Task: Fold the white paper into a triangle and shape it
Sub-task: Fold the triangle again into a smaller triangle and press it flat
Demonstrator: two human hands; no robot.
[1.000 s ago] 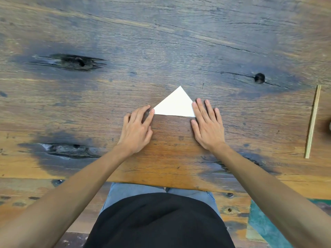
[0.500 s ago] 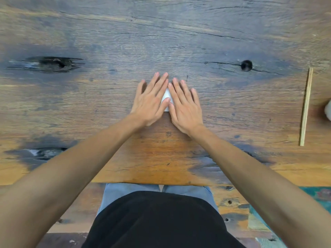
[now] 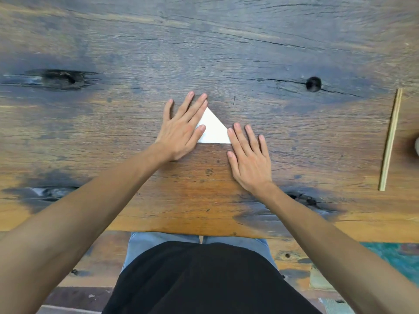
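The white paper (image 3: 214,130) lies flat on the wooden table (image 3: 204,53) as a folded triangle, apex pointing away from me. My left hand (image 3: 183,130) rests flat over its left part, fingers spread along the left slanted edge and the thumb tip on the paper. My right hand (image 3: 248,155) lies flat on the table at the paper's right corner, with the index fingertip touching that corner. Neither hand grips the paper. The triangle's left corner is hidden under my left hand.
A thin wooden stick (image 3: 390,139) lies lengthwise at the right side of the table. A pale object (image 3: 416,146) shows at the right frame edge. The table has a dark round hole (image 3: 313,83) and dark knots (image 3: 61,78). My lap sits below the near edge.
Half a second ago both hands were pressed together over the paper, hiding most of it. They have slid apart: the right hand down to the right corner, the left along the left edge.
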